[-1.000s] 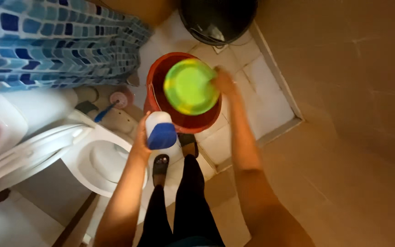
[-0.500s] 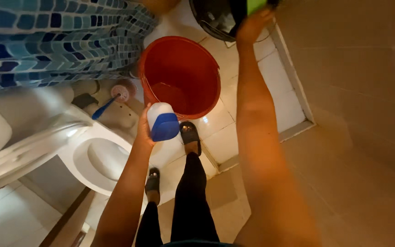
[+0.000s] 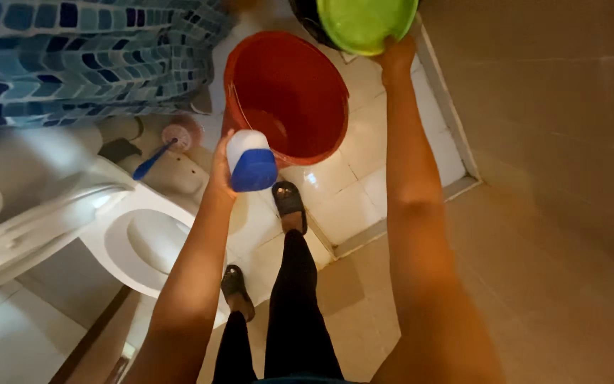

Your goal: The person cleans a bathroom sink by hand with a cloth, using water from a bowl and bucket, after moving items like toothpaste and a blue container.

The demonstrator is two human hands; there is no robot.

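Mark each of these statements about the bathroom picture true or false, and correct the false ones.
1. The left hand holds a white container with a blue cap. True.
2. The right hand holds a yellow sponge. False: it holds a green basin.
3. The red bucket stands on the tiled floor. True.
4. The toilet lid is shut. False: the bowl is open.
5. A blue-handled brush sits inside the red bucket. False: it stands beside the toilet.
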